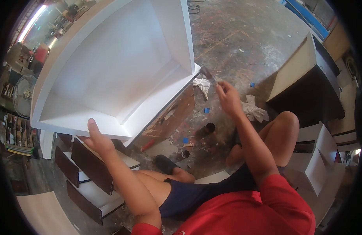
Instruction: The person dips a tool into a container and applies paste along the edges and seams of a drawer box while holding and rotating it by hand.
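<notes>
A large white cabinet box (pixel 110 58), open toward me and with a dark edge strip, fills the upper left. My left hand (pixel 98 139) grips its lower front edge, thumb on the white face and fingers hidden beneath. Pinched in my right hand (pixel 226 94) is a small dark brush-like tool (pixel 207 73), blurred, its head at the cabinet's right corner. A white cloth (pixel 202 86) lies just below that corner.
Dark-fronted drawers (pixel 92 166) stand at the lower left, near a fan (pixel 25 94). A dark cabinet (pixel 310 90) is at the right. Between my legs are a small can (pixel 185 154), a dark cup (pixel 210 127) and a brown board (pixel 173 113). Another cloth (pixel 253 109) lies by my knee.
</notes>
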Motion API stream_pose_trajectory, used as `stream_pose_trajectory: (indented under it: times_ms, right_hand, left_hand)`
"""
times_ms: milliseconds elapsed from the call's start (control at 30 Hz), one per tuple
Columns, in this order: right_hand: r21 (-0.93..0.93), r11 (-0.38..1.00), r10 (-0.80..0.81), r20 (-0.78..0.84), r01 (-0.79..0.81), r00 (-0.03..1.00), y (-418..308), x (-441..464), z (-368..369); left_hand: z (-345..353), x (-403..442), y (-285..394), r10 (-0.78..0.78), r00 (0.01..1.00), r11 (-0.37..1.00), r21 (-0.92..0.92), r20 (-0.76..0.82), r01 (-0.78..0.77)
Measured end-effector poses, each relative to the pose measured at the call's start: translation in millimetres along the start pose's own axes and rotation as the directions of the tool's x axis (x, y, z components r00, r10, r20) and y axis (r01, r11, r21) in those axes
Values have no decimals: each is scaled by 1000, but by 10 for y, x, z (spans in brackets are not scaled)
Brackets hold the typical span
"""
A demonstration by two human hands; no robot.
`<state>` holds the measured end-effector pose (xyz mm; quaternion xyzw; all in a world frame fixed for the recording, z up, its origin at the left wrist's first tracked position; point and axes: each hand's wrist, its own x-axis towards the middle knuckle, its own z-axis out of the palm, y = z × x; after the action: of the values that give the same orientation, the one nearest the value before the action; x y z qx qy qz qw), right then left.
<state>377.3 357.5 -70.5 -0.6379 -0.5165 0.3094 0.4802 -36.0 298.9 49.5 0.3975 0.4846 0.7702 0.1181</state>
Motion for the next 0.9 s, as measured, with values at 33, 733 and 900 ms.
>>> stream_pose_trajectory:
  times_ms: [33,733,900]
  right_hand:
    - [1,1000,-14,-6,14,1000,-32,3,-27]
    - [286,956,20,159,-65,987,124,-138,184]
    - [279,960,-40,203,-18,978,46,-487,572]
  left_hand:
    - [-13,5,-9,6,1000,1000,2,7,-6]
    - [-9,2,-25,-3,1000,1000,13,-5,3]
    - [9,-4,8,37,999,999,24,-2,-37]
